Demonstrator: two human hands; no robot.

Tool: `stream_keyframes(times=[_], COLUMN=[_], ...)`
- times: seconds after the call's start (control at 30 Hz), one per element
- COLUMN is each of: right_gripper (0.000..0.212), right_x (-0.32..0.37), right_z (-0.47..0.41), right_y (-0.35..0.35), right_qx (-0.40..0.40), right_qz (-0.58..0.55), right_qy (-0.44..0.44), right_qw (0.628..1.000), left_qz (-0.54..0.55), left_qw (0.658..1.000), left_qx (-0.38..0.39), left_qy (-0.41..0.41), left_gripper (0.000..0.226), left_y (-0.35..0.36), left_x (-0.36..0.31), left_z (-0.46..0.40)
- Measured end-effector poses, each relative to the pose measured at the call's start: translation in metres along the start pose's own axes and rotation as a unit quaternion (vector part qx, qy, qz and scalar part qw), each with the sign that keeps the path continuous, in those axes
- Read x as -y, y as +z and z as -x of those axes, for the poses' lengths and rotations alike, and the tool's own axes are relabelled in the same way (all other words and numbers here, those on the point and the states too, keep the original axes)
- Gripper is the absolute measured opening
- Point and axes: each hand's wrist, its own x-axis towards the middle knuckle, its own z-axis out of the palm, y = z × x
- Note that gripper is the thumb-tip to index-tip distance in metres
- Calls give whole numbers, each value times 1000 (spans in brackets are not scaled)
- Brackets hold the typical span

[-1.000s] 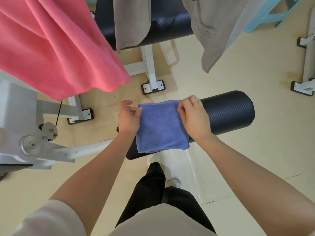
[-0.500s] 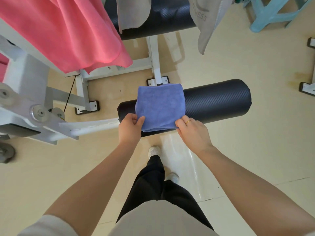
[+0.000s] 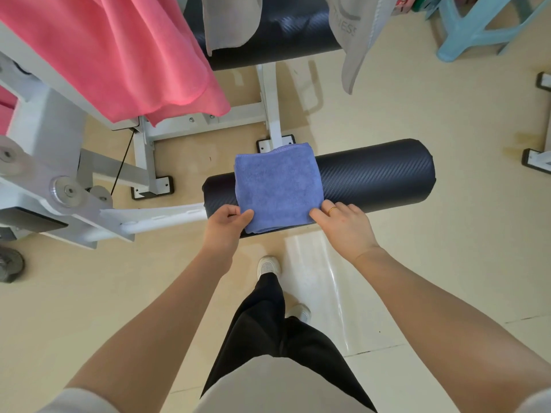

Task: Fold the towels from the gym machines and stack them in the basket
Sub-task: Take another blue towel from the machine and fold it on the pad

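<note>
A folded blue towel (image 3: 278,184) lies draped over a black padded roller (image 3: 375,175) of a gym machine. My left hand (image 3: 225,223) pinches its near left corner between thumb and fingers. At the near right corner, my right hand (image 3: 343,223), with a gold ring, grips the towel's edge. A pink towel (image 3: 119,52) hangs over the white machine frame at upper left. Two grey towels (image 3: 232,19) (image 3: 353,34) hang over a second black pad (image 3: 286,31) at the top. No basket is in view.
The white machine frame (image 3: 59,162) with pulleys and a lever arm fills the left side. A pale blue plastic stool (image 3: 483,28) stands at upper right. White frame feet (image 3: 536,159) sit at the right edge. My legs and shoes stand on beige floor below the roller.
Both hands slid from the towel's far edge to its near corners. The towel now lies flat over the roller, and the camera view shifted slightly downward.
</note>
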Motion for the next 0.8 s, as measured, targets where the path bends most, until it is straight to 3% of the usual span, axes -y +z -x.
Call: stream_keyframes(times=[0.07,0.17,0.23,0.33,0.43,0.5,0.6,0.63,0.7,0.8], right_gripper=[11,42,40,29,32,27,15,13,20,35], right_x=[-2,-5,-5,-2,-4,-7,-4,-4,-9,-31], right_z=[-1,-6,-16,-41,-65,-75,-80,-80,-79,-75], right_y=[-1,-7,-15,-23,-24,-25,-38,-45,-58,-78], right_qx=[17,14,10,30,97,121,174,198,207,185], right_qz=[-32,-103,-173,-271,-342,-425,-598,-634,-695,-793], right_qy=[-8,61,155,260,315,360,392,376,337,294], right_qw=[999,993,973,926,880,822,677,646,600,501], left_qz=[-46,-185,-270,-255,-251,-302,-325,-307,-221,-32], left_qw=[999,981,954,952,957,945,942,949,974,994], left_qx=[-2,-19,-40,-60,-100,-106,-80,-69,-22,87], left_qy=[12,57,126,162,102,60,11,11,43,51], left_gripper=[16,36,61,83,70,52,45,43,36,34], left_y=[1,3,5,10,16,18,17,15,15,29], left_x=[2,2,0,-11,-24,-32,-43,-48,-58,-80], left_z=[0,-1,-3,-4,-16,-30,-49,-53,-51,-38])
